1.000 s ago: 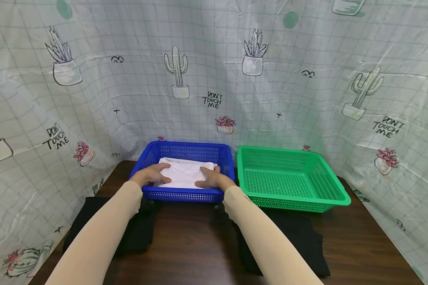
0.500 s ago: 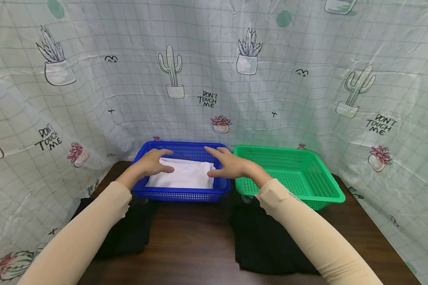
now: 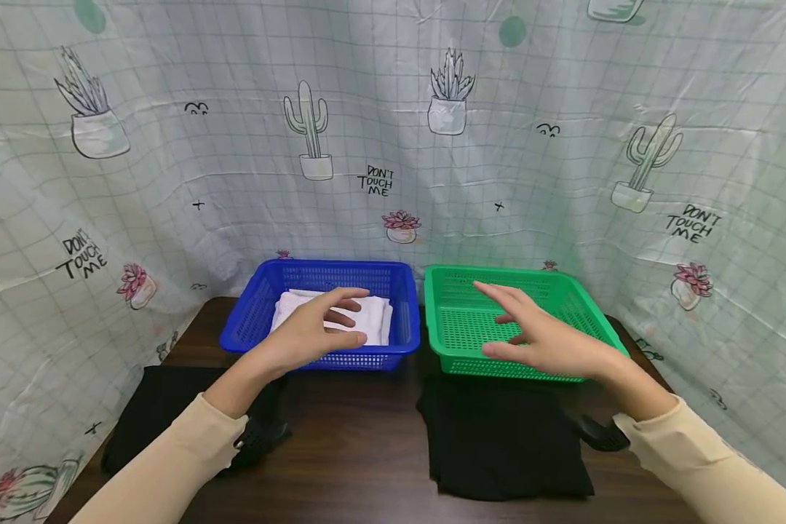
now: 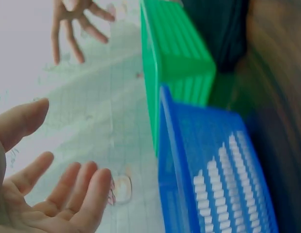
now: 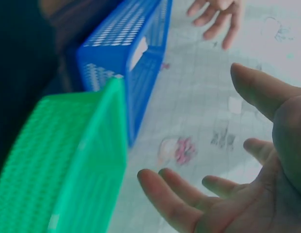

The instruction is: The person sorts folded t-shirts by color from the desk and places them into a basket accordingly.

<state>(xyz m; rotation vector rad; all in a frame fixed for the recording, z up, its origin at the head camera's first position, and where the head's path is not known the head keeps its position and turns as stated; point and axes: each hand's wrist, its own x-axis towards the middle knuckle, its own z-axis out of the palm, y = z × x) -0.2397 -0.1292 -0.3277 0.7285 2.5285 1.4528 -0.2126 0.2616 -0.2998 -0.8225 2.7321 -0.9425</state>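
Note:
Folded white cloth [image 3: 375,318] lies inside the blue basket [image 3: 406,306], partly hidden in the head view by my left hand [image 3: 314,329]. That hand hovers above the basket's front rim, fingers spread and loosely bent, holding nothing. My right hand [image 3: 537,336] is over the front of the green basket [image 3: 435,327], thumb and fingers apart with nothing between them. The left wrist view shows the white cloth through the slots of the blue basket [image 4: 189,145]. Only bare mesh shows inside the green basket in the head view.
A folded black cloth [image 3: 504,444] lies on the brown table [image 3: 354,437] in front of the green basket. Another black cloth [image 3: 170,400] lies at the left, partly under my left forearm. A patterned curtain [image 3: 367,109] hangs behind the baskets.
Both hands have let go of the white cloth and risen out of the blue basket. The right hand has moved right over the green basket; the left has shifted slightly right.

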